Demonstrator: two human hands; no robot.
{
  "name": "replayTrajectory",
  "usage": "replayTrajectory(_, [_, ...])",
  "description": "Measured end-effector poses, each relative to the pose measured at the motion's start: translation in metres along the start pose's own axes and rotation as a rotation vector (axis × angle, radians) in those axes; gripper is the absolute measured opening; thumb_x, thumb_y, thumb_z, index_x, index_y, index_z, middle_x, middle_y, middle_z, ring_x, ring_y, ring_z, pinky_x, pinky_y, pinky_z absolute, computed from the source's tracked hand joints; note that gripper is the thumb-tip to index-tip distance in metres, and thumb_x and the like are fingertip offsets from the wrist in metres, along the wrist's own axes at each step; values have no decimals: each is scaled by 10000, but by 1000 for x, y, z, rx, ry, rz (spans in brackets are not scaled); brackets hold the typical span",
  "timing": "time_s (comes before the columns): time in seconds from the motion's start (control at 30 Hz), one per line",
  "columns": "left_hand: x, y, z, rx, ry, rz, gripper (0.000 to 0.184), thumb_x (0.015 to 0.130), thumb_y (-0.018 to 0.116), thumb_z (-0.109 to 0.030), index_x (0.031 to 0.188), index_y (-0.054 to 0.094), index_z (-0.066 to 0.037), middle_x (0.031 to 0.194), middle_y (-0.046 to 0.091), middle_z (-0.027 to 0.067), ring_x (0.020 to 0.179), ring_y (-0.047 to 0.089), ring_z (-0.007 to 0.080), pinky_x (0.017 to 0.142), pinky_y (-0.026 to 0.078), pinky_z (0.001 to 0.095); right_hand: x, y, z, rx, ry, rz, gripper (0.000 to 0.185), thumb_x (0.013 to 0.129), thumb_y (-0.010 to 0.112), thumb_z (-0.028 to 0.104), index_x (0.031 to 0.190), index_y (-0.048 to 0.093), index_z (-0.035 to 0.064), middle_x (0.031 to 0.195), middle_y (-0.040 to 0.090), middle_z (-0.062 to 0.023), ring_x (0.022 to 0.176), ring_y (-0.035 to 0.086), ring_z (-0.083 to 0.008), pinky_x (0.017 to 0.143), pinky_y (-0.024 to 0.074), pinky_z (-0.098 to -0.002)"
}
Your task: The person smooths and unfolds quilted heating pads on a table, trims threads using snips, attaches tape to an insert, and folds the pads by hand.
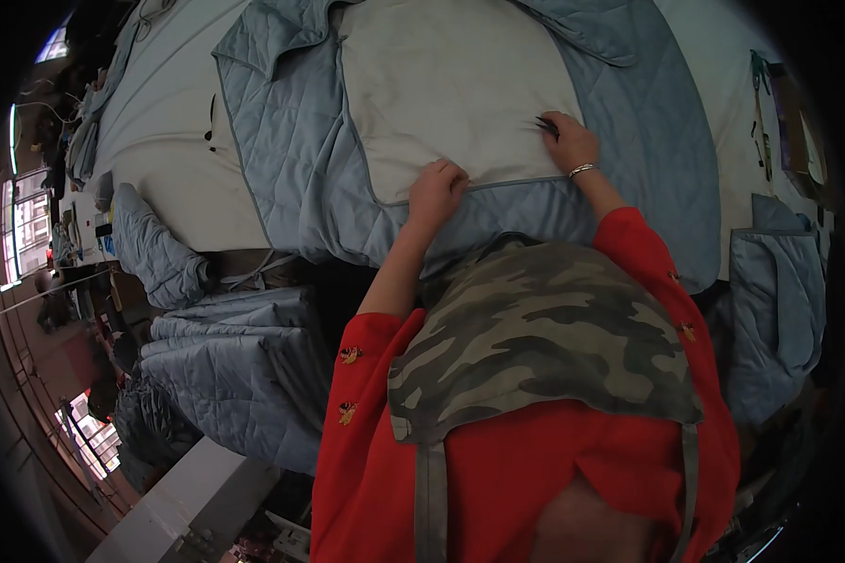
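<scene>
A blue-grey quilted piece [286, 155] lies spread before me, with a smooth off-white panel [451, 84] framed by its blue-grey edging. My left hand [438, 192] rests at the panel's near edge, fingers curled together; whatever they pinch is hidden. Over the right part of the panel, my right hand [570, 143] is closed around small dark thread snips [546, 126], whose pointed tips face left. A folded-back flap of the quilted piece [277, 33] lies at the far left, and its near side hangs toward my camouflage apron [545, 328].
The quilted piece lies on a table with a whitish cover [174, 122]. Folded blue-grey quilted pieces [235, 375] are stacked low at the left; another quilted piece [777, 310] hangs at the right. A bunched piece [150, 244] sits on the table's left edge. A narrow dark object [210, 131] lies on the cover.
</scene>
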State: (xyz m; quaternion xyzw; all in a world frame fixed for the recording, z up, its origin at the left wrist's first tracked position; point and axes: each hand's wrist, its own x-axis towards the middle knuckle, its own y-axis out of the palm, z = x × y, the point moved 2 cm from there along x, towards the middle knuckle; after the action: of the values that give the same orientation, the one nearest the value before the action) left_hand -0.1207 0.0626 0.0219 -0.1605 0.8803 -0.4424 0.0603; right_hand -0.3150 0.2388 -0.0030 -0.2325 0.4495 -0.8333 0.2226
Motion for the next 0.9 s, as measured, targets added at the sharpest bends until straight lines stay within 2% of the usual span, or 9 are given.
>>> replayTrajectory(0.07, [-1,3,9,-125,-44,1,97,709,645,-134,773,598,-77,745,562,61,719,550,235,619,447,330,3,0,3,87,238,86,217,797,566,289,967,558,155,827,613,-42,739,603,-229,635,472,-332])
replayTrajectory(0.13, [-1,6,18,-251,-85,7,92,736,639,-136,754,592,-59,702,560,54,649,546,206,588,438,311,1,-1,7,271,252,107,246,808,558,330,955,553,132,798,606,-51,721,596,-215,635,462,-322])
replayTrajectory(0.2, [-9,10,30,-580,-328,-86,122,810,609,-123,772,569,-15,632,540,2,562,489,93,540,413,247,-7,-7,17,451,263,137,289,820,549,371,944,547,110,769,598,-61,702,590,-200,635,452,-311])
replayTrajectory(0.3, [-21,12,45,-799,-454,-124,140,825,599,-132,764,563,-12,625,525,-25,561,460,60,523,401,233,-28,-13,47,558,295,409,354,820,546,420,909,534,78,729,574,-67,681,564,-185,630,437,-309])
replayTrajectory(0.43, [-30,16,31,-686,-470,-102,140,818,611,-145,780,560,-21,608,510,-22,562,451,53,520,397,220,-42,-2,76,547,105,537,313,820,562,370,889,526,67,764,573,-69,692,560,-198,624,436,-319])
replayTrajectory(0.5, [-29,15,14,-439,-287,-226,139,796,626,-142,777,559,-23,627,530,17,559,486,93,535,414,248,-44,3,81,474,2,562,270,822,577,321,899,527,67,780,572,-63,691,557,-192,620,437,-316])
replayTrajectory(0.6, [-27,12,-2,-138,-185,-201,127,765,638,-123,785,561,-24,671,550,70,584,531,155,566,433,281,-50,9,82,364,-154,478,270,778,614,315,869,543,72,794,579,-85,710,568,-245,615,442,-343])
replayTrajectory(0.73, [-23,15,4,-240,-252,-174,118,750,635,-103,794,560,-24,714,560,103,625,560,203,597,445,305,-52,6,80,267,-176,472,261,741,642,310,831,560,79,798,585,-81,724,573,-269,610,447,-358])
replayTrajectory(0.9, [-24,19,8,-306,-202,-84,104,772,615,-102,790,553,-21,687,548,77,612,534,155,592,437,278,-47,7,85,260,-158,484,257,747,622,342,805,565,98,821,584,-60,734,576,-269,610,447,-376])
